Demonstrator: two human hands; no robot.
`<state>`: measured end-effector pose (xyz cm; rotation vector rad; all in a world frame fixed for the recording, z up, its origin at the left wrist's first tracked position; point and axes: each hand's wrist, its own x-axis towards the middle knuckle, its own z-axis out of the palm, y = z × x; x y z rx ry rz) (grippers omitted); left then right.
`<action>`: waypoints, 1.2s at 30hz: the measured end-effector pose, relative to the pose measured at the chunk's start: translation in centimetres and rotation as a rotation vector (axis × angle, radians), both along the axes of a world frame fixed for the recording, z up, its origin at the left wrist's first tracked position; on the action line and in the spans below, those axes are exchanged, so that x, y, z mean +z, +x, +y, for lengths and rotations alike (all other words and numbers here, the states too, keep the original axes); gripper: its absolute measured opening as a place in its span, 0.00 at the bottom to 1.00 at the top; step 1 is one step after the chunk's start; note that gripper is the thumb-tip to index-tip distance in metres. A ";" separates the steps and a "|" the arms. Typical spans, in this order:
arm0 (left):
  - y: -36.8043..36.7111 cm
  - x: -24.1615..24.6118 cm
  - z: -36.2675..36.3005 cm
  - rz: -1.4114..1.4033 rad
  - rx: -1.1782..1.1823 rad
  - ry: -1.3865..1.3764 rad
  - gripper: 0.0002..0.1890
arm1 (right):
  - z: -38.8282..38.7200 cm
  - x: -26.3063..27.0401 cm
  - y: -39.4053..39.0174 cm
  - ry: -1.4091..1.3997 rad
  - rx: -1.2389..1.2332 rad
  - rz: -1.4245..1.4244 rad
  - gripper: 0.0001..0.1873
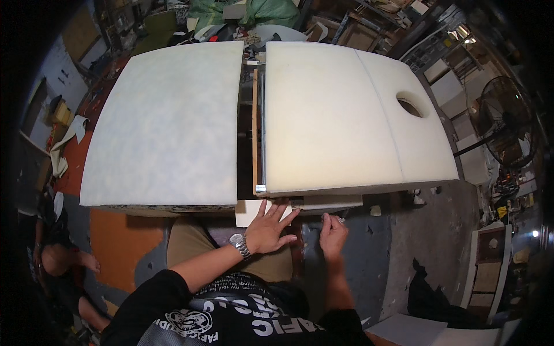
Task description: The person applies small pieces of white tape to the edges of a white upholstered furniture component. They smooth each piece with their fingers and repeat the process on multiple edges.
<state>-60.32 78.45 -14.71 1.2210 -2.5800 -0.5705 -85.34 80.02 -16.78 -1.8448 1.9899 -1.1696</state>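
My left hand (269, 229), with a metal watch at the wrist, lies with fingers spread on a small cream-white flat piece (246, 213). That piece sits at the near edge, below the gap between two large padded panels. To its right my right hand (334, 237) has its fingers curled. A small pale, shiny bit shows by its fingers, too small to name; whether the hand grips it is unclear. The left foam-topped panel (164, 125) is whitish. A creamier foam-topped panel (324, 116) on the right has a seam line and a round hole (410, 105).
Between the panels run a wooden strip (255, 134) and a metal rail (262, 129). A pedestal fan (504, 123) stands at right. Another person's leg (69, 259) shows at lower left. Green sacks (268, 15) and scraps are piled behind; black cloth (433, 298) lies on the floor.
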 end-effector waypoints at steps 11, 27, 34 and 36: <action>2.8 -1.6 2.3 -0.031 -0.082 -0.074 0.40 | 0.1 1.9 3.9 0.146 0.108 0.174 0.15; 0.4 -1.7 0.5 0.024 -0.114 -0.120 0.41 | -0.6 0.9 0.9 0.443 0.189 0.320 0.36; -1.5 -1.1 -1.0 0.001 -0.131 -0.018 0.43 | -2.2 3.7 2.7 0.437 0.039 0.386 0.27; -0.7 -0.7 -0.7 0.034 -0.097 0.010 0.44 | -3.1 4.3 3.2 0.501 -0.046 0.398 0.24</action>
